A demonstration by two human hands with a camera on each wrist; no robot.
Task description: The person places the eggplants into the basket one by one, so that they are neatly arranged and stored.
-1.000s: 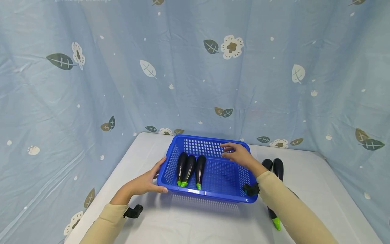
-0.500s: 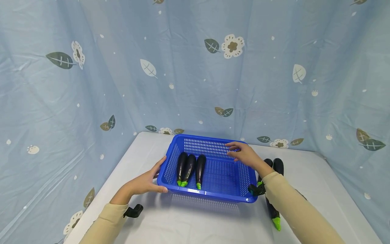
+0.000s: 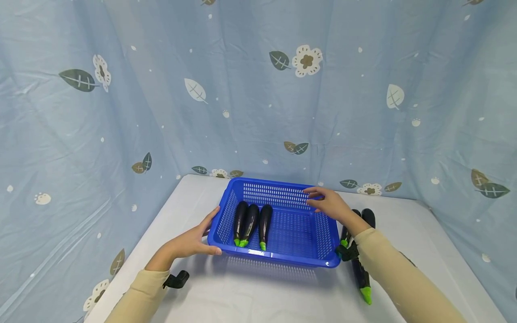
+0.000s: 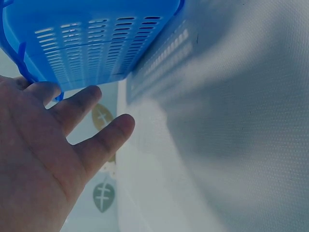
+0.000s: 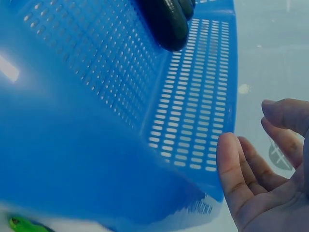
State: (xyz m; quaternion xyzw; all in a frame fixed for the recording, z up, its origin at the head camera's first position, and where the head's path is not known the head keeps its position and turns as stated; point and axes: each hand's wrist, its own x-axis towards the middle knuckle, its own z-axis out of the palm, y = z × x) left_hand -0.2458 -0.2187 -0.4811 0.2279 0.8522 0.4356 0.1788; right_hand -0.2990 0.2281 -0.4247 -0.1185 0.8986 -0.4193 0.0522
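A blue plastic basket (image 3: 258,255) with slotted walls sits mid-table in the head view. Three dark, green-tipped eggplants (image 3: 265,224) lie side by side in its left half. My left hand (image 3: 189,242) is at the basket's left end, thumb along the front rim and fingers by the side wall; the left wrist view shows these fingers (image 4: 108,142) spread and extended. Over the back right corner hovers my right hand (image 3: 333,207), its fingers loosely bent with nothing between them. In the right wrist view its fingertips are right at the basket wall (image 5: 193,96).
Several more eggplants (image 3: 368,217) lie on the white tabletop (image 3: 408,229) right of the basket, partly hidden by my right forearm (image 3: 387,273). A blue patterned curtain (image 3: 250,125) hangs behind the table and along its sides.
My right hand has drifted right over the basket, toward its back right corner. The left hand, basket and eggplants stay in place.
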